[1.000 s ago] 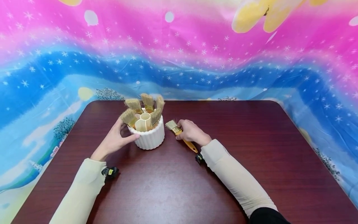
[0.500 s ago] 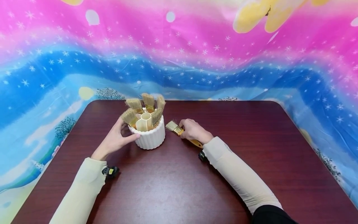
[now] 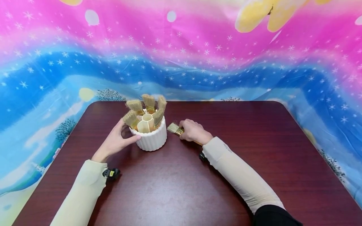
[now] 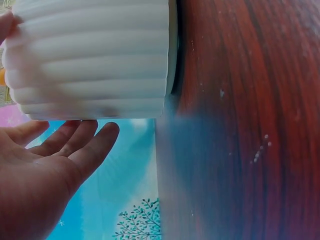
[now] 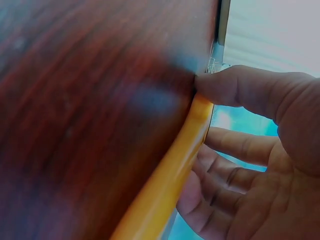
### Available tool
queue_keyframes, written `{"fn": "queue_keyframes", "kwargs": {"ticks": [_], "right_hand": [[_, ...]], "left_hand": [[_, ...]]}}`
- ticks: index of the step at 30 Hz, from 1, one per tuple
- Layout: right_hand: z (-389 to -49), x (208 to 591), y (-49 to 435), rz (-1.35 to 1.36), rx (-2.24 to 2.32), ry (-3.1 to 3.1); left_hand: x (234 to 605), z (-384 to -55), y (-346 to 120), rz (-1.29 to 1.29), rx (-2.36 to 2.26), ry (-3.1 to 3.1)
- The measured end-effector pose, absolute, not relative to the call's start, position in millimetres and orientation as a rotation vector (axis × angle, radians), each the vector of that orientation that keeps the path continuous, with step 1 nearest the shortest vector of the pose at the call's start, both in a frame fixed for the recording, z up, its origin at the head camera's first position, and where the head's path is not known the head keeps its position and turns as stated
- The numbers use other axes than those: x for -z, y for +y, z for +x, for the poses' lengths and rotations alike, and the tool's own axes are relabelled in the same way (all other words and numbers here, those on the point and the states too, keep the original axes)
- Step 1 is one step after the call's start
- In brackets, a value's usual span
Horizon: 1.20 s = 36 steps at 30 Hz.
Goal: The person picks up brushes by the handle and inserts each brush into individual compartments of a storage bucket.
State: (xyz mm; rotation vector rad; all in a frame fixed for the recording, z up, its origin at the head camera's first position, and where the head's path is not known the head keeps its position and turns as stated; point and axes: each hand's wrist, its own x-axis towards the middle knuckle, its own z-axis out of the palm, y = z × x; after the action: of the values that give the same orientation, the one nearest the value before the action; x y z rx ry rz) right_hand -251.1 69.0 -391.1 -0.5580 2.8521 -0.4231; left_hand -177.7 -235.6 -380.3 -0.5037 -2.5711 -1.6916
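A white ribbed pot (image 3: 152,140) stands upright on the table in the head view. Inside it is a cream divider with a round centre tube (image 3: 147,117), and several paintbrushes (image 3: 149,103) stand around that, bristles up. My left hand (image 3: 114,142) holds the pot from the left, thumb at the front rim and fingers along the far side. Just right of the pot, my right hand (image 3: 193,131) pinches another paintbrush (image 3: 174,129) low over the table, bristles toward the pot. Its yellow handle (image 5: 165,180) shows in the right wrist view, running beneath my palm.
The dark red-brown wooden table (image 3: 169,194) has rounded far corners. A colourful printed cloth (image 3: 181,56) hangs behind it and along both sides. Black wrist cameras (image 3: 111,173) sit on both cuffs.
My right hand has shifted slightly right and then back, and the paintbrush in it has turned so the hand covers more of the handle. My left hand and the pot stay put.
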Motion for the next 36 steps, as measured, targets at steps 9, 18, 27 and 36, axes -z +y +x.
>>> {"fn": "queue_keyframes", "kwargs": {"ticks": [9, 18, 27, 36], "right_hand": [[-250.1, 391.6, 68.6, -0.545, 0.391, 2.875], [-249.5, 387.2, 75.4, -0.489, 0.516, 2.905], [-243.9, 374.7, 84.8, -0.451, 0.703, 2.975], [-238.1, 368.7, 92.1, -0.449, 0.950, 3.025]], "left_hand": [[380.6, -176.8, -236.3, -0.465, 1.680, -2.590], [382.4, -178.3, -236.3, -0.470, 1.695, -2.569], [381.6, -178.3, -235.6, -0.451, 1.700, -2.578], [381.8, -178.1, -235.4, -0.459, 1.696, -2.580]]}}
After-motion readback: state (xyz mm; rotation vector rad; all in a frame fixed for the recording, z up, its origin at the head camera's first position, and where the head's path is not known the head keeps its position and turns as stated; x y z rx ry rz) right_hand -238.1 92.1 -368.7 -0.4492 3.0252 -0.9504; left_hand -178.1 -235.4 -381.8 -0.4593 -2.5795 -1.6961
